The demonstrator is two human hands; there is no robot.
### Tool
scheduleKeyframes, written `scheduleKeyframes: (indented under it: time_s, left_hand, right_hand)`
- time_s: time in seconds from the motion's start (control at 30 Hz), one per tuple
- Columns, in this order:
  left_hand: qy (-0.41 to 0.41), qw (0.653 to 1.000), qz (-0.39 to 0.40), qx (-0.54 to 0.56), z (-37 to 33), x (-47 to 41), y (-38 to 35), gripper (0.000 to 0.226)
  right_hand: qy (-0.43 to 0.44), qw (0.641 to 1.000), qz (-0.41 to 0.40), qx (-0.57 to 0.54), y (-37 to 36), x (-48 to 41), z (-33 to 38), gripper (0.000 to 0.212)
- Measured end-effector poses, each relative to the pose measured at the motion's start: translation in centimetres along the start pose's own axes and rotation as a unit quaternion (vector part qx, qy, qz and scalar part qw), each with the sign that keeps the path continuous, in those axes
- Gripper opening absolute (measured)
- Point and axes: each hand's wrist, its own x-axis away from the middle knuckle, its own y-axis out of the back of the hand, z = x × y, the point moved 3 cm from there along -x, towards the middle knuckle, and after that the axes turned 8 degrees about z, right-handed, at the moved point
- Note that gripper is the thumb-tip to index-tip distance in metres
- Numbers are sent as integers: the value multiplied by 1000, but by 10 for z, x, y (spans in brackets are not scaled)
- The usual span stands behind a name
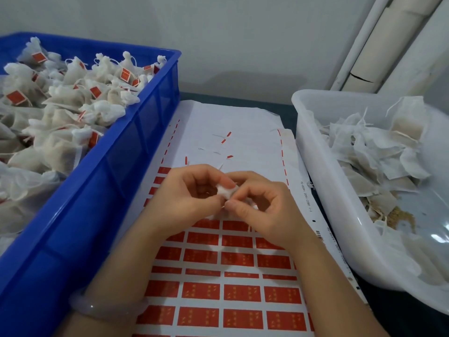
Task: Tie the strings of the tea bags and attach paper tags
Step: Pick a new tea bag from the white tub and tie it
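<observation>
A small white tea bag [227,190] sits bunched between both hands above a sheet of red paper tags [218,263]. My left hand [184,198] pinches the bag's gathered top from the left. My right hand [262,210] pinches it from the right, thumb and forefinger meeting at the fabric. Most of the bag is hidden behind my fingers, and its string cannot be made out.
A blue crate [116,181] on the left holds several tied tea bags with red tags. A white tub [315,166] on the right holds several untied bags and spilled tea. The upper tag sheet [230,122] is peeled, with loose scraps. White pipes [379,45] stand at the back right.
</observation>
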Motion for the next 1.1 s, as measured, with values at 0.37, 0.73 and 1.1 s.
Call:
scheduleKeyframes:
  time_s: [0.37, 0.73, 1.1]
  left_hand:
    - [4, 944, -79, -320, 1, 0, 4, 11]
    - [36, 914, -82, -396, 10, -6, -13, 23]
    - [81, 977, -124, -150, 16, -3, -11, 20]
  right_hand:
    - [-39, 988, -139, 47, -1, 0, -11, 6]
    - [-27, 968, -230, 99, -6, -1, -16, 10]
    - [37, 967, -224, 111, -5, -2, -5, 7]
